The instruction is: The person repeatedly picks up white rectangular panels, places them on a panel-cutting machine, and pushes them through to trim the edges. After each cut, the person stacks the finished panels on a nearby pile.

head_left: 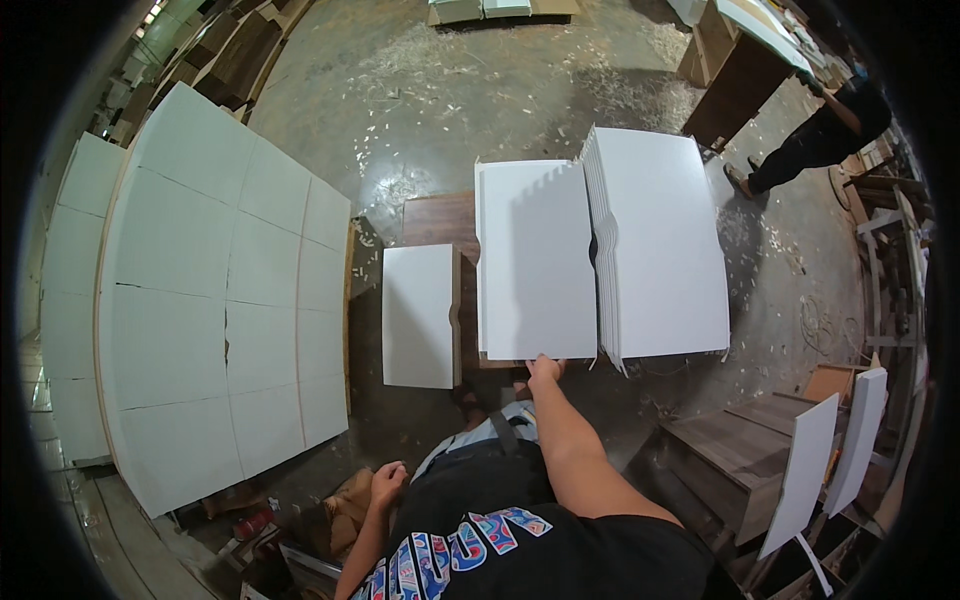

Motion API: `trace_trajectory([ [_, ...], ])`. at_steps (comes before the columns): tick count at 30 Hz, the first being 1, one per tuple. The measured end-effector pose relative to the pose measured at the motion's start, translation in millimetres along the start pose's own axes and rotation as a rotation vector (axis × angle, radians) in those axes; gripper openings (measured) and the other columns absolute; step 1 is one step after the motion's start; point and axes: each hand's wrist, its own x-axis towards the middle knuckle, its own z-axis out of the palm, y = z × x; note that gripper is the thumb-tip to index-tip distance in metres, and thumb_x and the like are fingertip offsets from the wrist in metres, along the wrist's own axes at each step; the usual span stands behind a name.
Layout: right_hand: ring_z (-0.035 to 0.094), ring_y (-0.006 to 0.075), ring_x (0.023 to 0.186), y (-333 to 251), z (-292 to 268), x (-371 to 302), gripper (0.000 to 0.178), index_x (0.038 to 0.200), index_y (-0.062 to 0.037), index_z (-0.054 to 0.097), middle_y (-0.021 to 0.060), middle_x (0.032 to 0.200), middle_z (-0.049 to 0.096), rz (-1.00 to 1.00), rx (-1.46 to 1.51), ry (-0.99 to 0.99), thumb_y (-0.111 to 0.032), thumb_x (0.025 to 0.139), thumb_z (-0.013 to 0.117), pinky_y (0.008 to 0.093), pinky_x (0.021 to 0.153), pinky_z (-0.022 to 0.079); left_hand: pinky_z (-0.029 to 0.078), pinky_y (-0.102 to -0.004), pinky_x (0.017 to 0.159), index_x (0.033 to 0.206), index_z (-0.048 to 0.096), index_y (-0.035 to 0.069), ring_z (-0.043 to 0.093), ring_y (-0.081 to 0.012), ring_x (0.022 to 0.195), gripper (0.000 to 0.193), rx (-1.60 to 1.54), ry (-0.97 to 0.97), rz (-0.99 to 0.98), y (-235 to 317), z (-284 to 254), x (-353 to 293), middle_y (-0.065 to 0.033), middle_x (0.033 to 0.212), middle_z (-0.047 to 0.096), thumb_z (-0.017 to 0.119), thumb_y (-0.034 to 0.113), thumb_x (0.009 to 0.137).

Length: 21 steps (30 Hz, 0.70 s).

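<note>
My right hand [545,371] is at the near edge of a white panel [538,270] on the middle stack, its fingers closed on that edge. The panel lies flat and has a shallow curved notch in its long side. My left hand [388,484] hangs beside my body with its fingers loosely curled, and nothing shows in it. To the right of the middle stack stands a taller stack of notched white panels [660,245]. A lower stack of smaller white panels [420,315] sits to the left.
Big stacks of white boards [180,340] rise at left. A brown board [435,218] lies under the middle stack. At lower right are a wooden cabinet [735,445] and upright white panels [805,470]. Another person [835,135] stands at far right. White scraps litter the concrete floor [450,110].
</note>
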Motion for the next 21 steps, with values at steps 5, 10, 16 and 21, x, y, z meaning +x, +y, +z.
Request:
trace_trajectory([
  [5, 0.063, 0.0407, 0.135, -0.2, -2.4, -1.8, 0.098, 0.179, -0.0241, 0.015, 0.0192, 0.171, 0.038, 0.02, 0.003, 0.024, 0.01, 0.099, 0.059, 0.052, 0.107, 0.066, 0.06, -0.0345, 0.095, 0.135, 0.074, -0.005, 0.077, -0.0203, 0.103, 0.042, 0.06, -0.049, 0.001, 14.5, -1.1, -0.8, -0.014, 0.115, 0.081, 0.07, 0.027, 0.107],
  [10, 0.063, 0.0404, 0.135, -10.6, -0.5, -10.9, 0.095, 0.179, -0.0224, 0.016, 0.0199, 0.171, 0.038, 0.016, 0.033, -0.019, 0.01, 0.102, 0.061, 0.0489, 0.108, 0.065, 0.06, -0.0351, 0.095, 0.138, 0.071, -0.006, 0.077, -0.021, 0.104, 0.041, -0.064, -0.015, -0.026, 14.4, 1.4, 1.6, -0.0136, 0.12, 0.08, 0.07, 0.023, 0.109],
  [16, 0.062, 0.0401, 0.136, -16.0, 9.4, -12.7, 0.093, 0.179, -0.0227, 0.015, 0.0196, 0.171, 0.039, 0.023, -0.015, -0.008, 0.009, 0.104, 0.06, 0.0482, 0.109, 0.065, 0.061, -0.0356, 0.095, 0.138, 0.071, -0.006, 0.078, -0.0216, 0.105, 0.041, -0.087, -0.019, -0.064, 9.4, 2.3, 6.2, -0.0143, 0.122, 0.08, 0.069, 0.023, 0.109],
  [21, 0.064, 0.0419, 0.135, -12.6, 10.9, -5.6, 0.094, 0.179, -0.0231, 0.013, 0.0193, 0.169, 0.041, 0.018, -0.02, -0.014, 0.007, 0.104, 0.061, 0.0486, 0.108, 0.064, 0.06, -0.0351, 0.096, 0.137, 0.072, -0.005, 0.078, -0.0213, 0.106, 0.042, -0.029, -0.023, -0.025, 8.2, 1.4, 5.1, -0.0156, 0.121, 0.08, 0.071, 0.025, 0.108],
])
